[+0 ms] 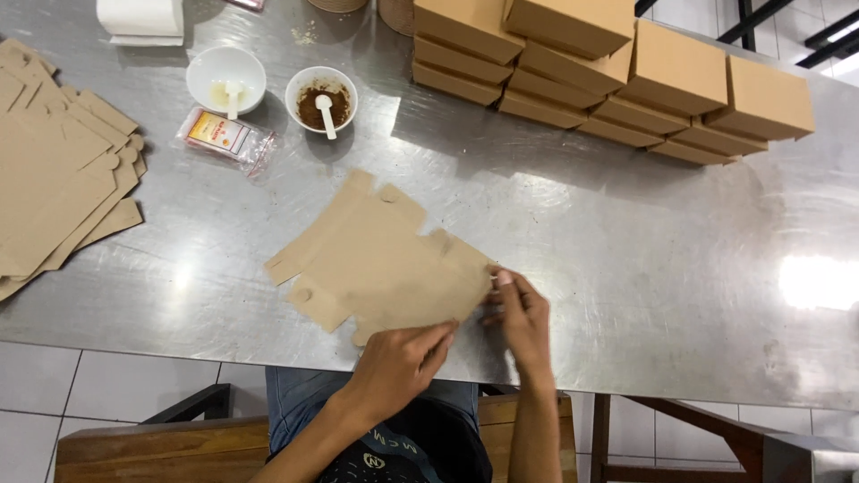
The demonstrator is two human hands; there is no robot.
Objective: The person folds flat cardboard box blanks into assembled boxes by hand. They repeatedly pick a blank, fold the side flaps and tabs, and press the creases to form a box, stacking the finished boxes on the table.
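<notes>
A flat, unfolded brown cardboard box blank (380, 259) lies on the steel table (626, 250) in front of me. My left hand (398, 362) rests palm down on the blank's near edge, pressing it flat. My right hand (519, 313) pinches a flap at the blank's right corner between thumb and fingers.
A pile of flat blanks (54, 170) lies at the left. Folded brown boxes (608, 72) are stacked at the back right. Two white bowls with spoons stand at the back: one with pale paste (225, 79), one with brown powder (321, 97). A small plastic packet (224, 137) and paper roll (141, 20) sit nearby.
</notes>
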